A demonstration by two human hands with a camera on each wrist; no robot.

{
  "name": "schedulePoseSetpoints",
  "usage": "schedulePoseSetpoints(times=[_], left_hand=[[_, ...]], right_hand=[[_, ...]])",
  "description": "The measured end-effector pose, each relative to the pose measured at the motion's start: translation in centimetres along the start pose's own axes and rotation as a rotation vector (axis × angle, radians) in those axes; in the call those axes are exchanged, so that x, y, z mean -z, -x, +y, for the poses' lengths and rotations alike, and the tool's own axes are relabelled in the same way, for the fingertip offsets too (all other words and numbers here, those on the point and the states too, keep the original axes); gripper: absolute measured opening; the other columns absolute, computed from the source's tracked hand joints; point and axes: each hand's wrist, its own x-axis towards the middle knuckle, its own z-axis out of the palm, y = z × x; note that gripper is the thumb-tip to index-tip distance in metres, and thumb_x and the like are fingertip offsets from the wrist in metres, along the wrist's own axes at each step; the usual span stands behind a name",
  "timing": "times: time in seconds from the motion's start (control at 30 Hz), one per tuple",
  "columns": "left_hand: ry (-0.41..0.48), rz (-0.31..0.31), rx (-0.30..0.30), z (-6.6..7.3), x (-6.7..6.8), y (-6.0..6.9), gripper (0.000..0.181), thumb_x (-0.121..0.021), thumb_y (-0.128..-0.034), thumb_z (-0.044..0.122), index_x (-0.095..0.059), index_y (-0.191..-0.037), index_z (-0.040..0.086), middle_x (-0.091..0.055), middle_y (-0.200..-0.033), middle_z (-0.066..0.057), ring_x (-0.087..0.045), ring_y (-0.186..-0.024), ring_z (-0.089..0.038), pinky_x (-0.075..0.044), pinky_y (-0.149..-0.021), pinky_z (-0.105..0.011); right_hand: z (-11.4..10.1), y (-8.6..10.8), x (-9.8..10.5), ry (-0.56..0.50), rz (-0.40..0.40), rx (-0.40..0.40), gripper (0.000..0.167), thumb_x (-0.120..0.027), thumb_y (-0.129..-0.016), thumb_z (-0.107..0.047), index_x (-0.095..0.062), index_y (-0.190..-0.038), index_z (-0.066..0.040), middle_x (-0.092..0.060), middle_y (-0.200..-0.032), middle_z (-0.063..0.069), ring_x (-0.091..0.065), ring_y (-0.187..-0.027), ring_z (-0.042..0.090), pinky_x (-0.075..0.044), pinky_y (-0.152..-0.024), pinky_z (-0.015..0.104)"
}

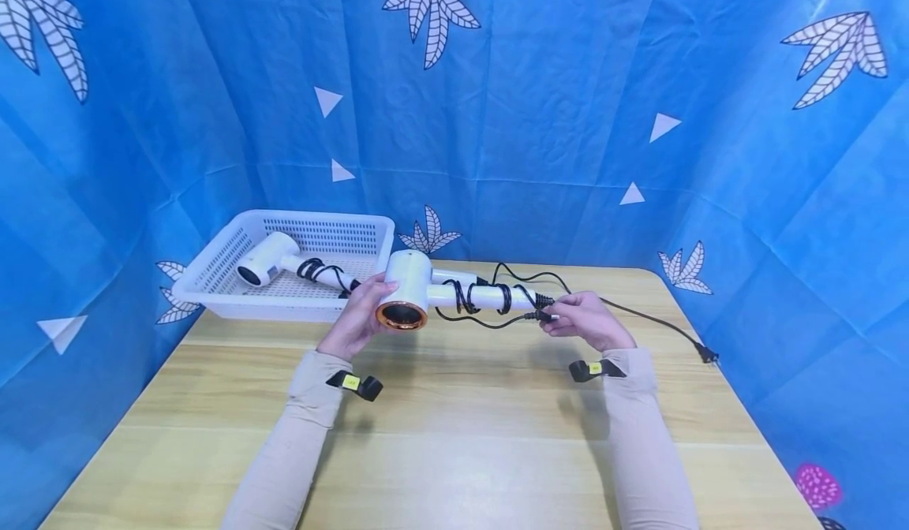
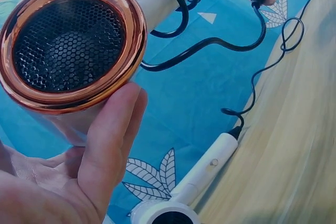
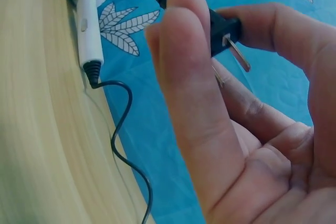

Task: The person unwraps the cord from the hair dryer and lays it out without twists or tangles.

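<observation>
Left hand point(image 1: 357, 319) fingers clamped round the barrel of a white hair dryer point(image 1: 408, 276), held above the table point(image 1: 454, 435), black cord point(image 1: 504, 299) wound on its handle; right hand point(image 1: 585, 321) fingers pinch its two-prong plug point(image 3: 218, 29), partly covering it. Second hair dryer point(image 1: 454, 276) behind is partly hidden, cut off in wrist views. Yellow wrist labels point(image 1: 351, 382) too small to read.
</observation>
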Motion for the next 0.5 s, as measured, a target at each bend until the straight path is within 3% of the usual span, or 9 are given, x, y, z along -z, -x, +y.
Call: schedulePoseSetpoints(times=[0.23,0.43,0.5], left_hand=[[0.027,-0.024,-0.007,-0.17,-0.15,0.04,0.078,-0.054,-0.0959,0.027,-0.020,-0.161,0.002,-0.059,-0.117,-0.005,-0.073,-0.088,-0.013,-0.066,-0.073,-0.032],[0.029,-0.058,-0.008,-0.36,-0.26,0.01,0.076,-0.052,-0.0969,0.026,-0.019,-0.161,0.001,-0.060,-0.115,-0.004,-0.072,-0.089,-0.012,-0.066,-0.073,-0.031],[0.028,-0.063,-0.002,-0.48,-0.27,-0.06,0.075,-0.051,-0.0974,0.026,-0.019,-0.161,0.001,-0.060,-0.115,-0.004,-0.072,-0.089,-0.012,-0.066,-0.074,-0.031]], right_hand=[[-0.06,0.10,0.61,-0.013,0.089,0.026,0.041,-0.057,-0.102,-0.008,-0.053,-0.131,0.020,-0.079,-0.094,0.009,-0.076,-0.076,0.010,-0.065,-0.081,0.028],[-0.56,0.45,0.74,-0.115,0.163,0.043,0.014,-0.065,-0.099,-0.010,-0.071,-0.107,0.000,-0.078,-0.090,0.003,-0.076,-0.073,0.011,-0.065,-0.079,0.026],[-0.69,0.61,0.78,-0.148,0.181,0.048,0.013,-0.066,-0.099,-0.010,-0.071,-0.107,-0.001,-0.077,-0.089,0.002,-0.076,-0.073,0.010,-0.065,-0.078,0.025]])
